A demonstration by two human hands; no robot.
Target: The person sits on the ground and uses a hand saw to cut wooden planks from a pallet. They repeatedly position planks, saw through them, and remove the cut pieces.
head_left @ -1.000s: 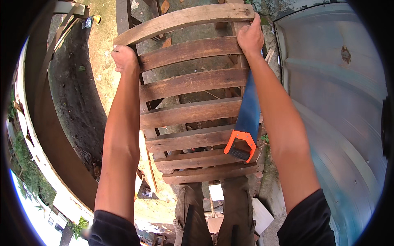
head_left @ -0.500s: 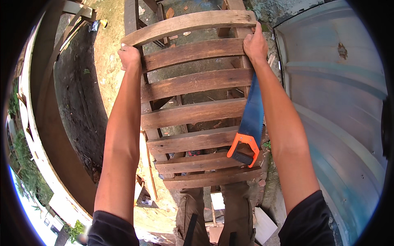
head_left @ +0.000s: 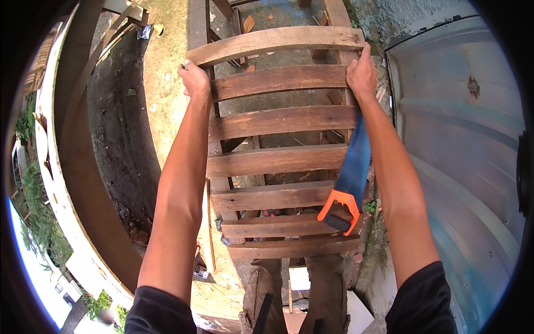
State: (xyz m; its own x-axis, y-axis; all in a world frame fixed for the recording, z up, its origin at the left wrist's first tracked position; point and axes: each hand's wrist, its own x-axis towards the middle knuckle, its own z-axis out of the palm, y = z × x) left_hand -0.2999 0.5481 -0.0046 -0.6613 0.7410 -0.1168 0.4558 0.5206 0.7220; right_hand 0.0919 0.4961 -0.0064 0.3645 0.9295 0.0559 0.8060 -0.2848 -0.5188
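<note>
Left hand [head_left: 196,80] and right hand [head_left: 362,75] are gripping opposite ends of the pale slat [head_left: 272,42], neither nearer; its long axis is running from the frame [head_left: 336,12]'s left edge to right, beyond the darker slats [head_left: 283,122]; saw [head_left: 352,170] is lying along the right edge
</note>
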